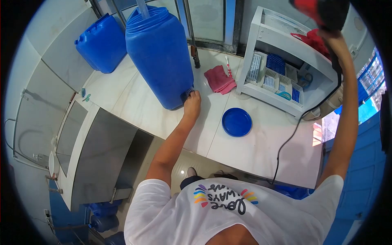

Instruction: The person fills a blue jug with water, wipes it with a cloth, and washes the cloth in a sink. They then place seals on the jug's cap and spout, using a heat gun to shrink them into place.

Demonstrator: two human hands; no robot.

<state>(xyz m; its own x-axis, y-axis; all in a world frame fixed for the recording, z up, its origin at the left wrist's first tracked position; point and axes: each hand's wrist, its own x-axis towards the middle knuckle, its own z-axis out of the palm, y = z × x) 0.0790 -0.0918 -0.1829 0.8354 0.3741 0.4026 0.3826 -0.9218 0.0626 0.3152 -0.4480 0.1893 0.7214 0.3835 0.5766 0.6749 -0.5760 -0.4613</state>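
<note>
A tall blue water container (pixel 161 57) stands on the white counter with its top uncapped and a clear tube (pixel 143 9) in its mouth. Low on its right side is a small dark tap-like fitting (pixel 186 94). My left hand (pixel 192 104) has its fingers closed around that fitting and partly covers it. Raised at the upper right, my right hand (pixel 334 40) grips a red and black heat gun (pixel 322 12), which the top edge of the view cuts off. Its black cord (pixel 281 151) drops past the shelf and across the counter.
A blue lid (pixel 237 122) lies flat on the counter (pixel 269 139). Farther back are a pink cloth (pixel 220 79) and a second blue jug (pixel 102 45). The white shelf (pixel 265 100) at right holds baskets of small items and a red cloth (pixel 314 41). Small scissors (pixel 86 98) lie left.
</note>
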